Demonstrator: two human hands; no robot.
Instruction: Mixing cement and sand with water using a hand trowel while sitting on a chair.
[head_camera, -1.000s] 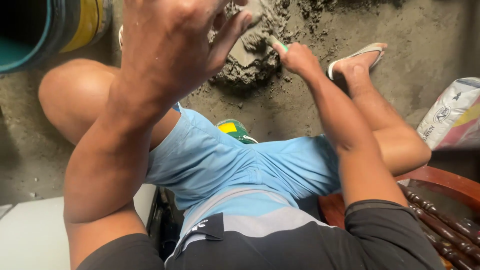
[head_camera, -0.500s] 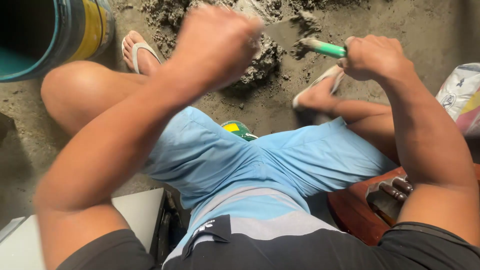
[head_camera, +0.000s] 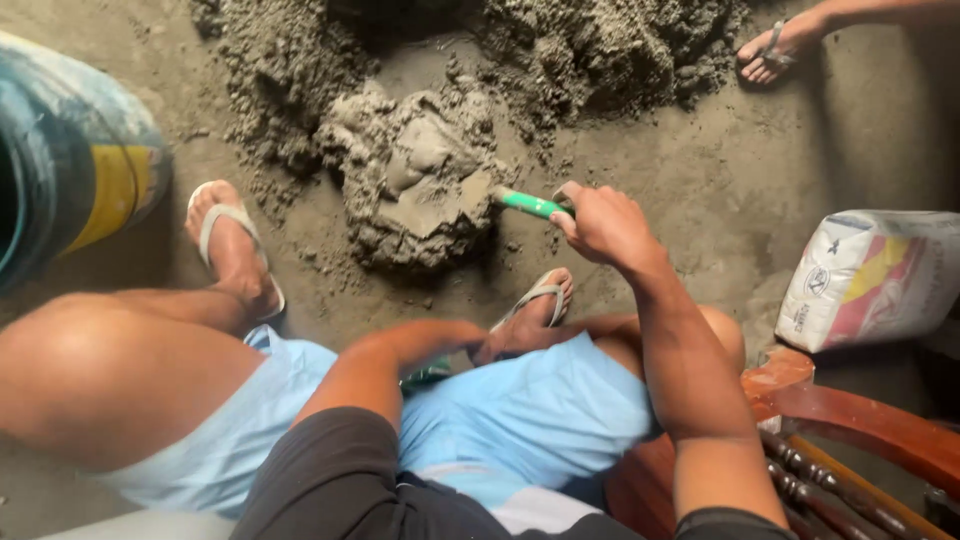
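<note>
From the head camera, looking straight down: the right hand (head_camera: 600, 222) is closed tight round the green handle of a trowel (head_camera: 478, 196), whose blade is pressed flat into the wet mortar heap (head_camera: 415, 180) on the floor (head_camera: 700, 170). The left hand (head_camera: 500, 345) is tucked low between the knees, just below the heap, beside a sandalled foot; whether it is open or holding anything, I cannot tell. The near lump looks smeared and worked, while the darker, crumbly sand behind the heap seems unmixed, so plenty is left. A bucket (head_camera: 70, 170) sits left of the heap, a cement bag (head_camera: 870, 275) well right.
</note>
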